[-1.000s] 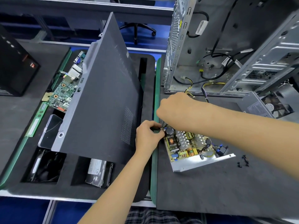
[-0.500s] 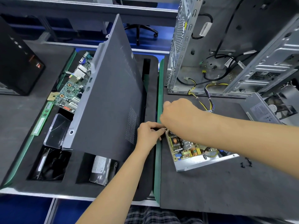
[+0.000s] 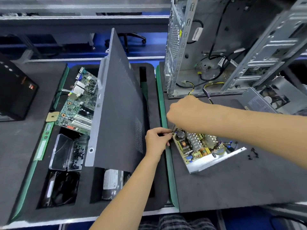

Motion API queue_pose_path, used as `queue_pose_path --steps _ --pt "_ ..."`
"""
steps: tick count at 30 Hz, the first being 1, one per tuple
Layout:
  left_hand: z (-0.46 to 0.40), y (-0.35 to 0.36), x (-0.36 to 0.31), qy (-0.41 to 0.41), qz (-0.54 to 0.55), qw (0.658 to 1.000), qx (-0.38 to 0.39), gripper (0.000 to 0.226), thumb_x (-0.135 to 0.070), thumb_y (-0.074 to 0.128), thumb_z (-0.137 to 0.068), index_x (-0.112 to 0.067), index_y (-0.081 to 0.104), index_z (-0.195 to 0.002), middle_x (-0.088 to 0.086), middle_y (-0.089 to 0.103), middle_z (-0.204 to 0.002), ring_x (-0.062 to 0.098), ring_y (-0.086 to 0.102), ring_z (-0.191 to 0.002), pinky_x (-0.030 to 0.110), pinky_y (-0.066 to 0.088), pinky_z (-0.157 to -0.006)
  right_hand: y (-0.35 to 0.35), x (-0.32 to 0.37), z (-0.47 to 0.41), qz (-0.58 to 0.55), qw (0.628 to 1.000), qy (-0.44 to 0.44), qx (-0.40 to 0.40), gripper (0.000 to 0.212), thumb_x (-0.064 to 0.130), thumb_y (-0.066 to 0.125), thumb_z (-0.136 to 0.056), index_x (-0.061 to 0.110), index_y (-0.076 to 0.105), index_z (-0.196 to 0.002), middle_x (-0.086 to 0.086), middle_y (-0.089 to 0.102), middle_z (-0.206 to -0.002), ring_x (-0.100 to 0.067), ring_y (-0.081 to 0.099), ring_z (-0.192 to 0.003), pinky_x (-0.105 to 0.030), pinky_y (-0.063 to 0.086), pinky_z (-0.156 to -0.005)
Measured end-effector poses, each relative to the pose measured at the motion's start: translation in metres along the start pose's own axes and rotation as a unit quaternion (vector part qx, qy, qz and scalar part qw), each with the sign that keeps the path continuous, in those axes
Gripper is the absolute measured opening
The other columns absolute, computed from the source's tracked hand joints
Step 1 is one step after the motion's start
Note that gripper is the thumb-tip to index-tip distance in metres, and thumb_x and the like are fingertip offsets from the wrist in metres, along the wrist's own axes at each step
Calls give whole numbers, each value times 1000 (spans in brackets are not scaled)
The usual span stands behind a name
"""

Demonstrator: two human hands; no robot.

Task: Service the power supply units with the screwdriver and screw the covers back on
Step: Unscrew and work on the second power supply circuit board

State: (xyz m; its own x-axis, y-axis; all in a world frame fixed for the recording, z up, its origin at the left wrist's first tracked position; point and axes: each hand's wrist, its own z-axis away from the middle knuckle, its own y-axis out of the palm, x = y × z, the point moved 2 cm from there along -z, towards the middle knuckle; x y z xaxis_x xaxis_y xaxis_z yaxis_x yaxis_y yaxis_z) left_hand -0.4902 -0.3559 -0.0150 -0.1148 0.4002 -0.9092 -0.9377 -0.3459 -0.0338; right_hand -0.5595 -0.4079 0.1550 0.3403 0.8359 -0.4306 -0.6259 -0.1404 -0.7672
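An open power supply unit (image 3: 201,151) lies on the right mat, its circuit board bare inside a metal tray. My left hand (image 3: 157,141) pinches at the unit's far left corner; what sits between the fingertips is too small to make out. My right hand (image 3: 184,112) hovers as a fist just above that same corner. Only a dark ribbed piece, seemingly the screwdriver (image 3: 174,128), shows under the fist. A grey power supply cover (image 3: 256,102) with a label rests at the right. A few loose black screws (image 3: 252,154) lie beside the unit.
A dark case side panel (image 3: 119,105) leans upright over the foam tray (image 3: 157,188), close to my left hand. The tray holds a motherboard (image 3: 78,103), a clear screw box (image 3: 64,151) and a hard drive (image 3: 113,181). An open computer chassis (image 3: 207,52) with cables stands behind.
My right hand dipped low over the circuit board half a second ago and now sits higher, uncovering the board. My left hand stays pinched at the unit's corner.
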Motion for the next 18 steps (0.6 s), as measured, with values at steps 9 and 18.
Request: queue_pose_path --steps 9,18 --pt "-1 2 4 9 -12 1000 -7 21 4 66 -85 -16 74 -82 -2 64 -63 10 48 -41 18 34 -40 6 0 -2 -48 996 25 69 18 14 57 -91 9 50 -106 -9 43 -90 -18 37 -57 -28 20 -42" --pt "2 3 4 14 -28 1000 -3 19 4 64 -85 -8 75 -95 10 68 -85 8 50 -42 18 35 -43 14 4 -2 -60 996 47 49 13 18 54 -95 11 44 -91 0 29 -63 -14 27 -50 -27 18 -43"
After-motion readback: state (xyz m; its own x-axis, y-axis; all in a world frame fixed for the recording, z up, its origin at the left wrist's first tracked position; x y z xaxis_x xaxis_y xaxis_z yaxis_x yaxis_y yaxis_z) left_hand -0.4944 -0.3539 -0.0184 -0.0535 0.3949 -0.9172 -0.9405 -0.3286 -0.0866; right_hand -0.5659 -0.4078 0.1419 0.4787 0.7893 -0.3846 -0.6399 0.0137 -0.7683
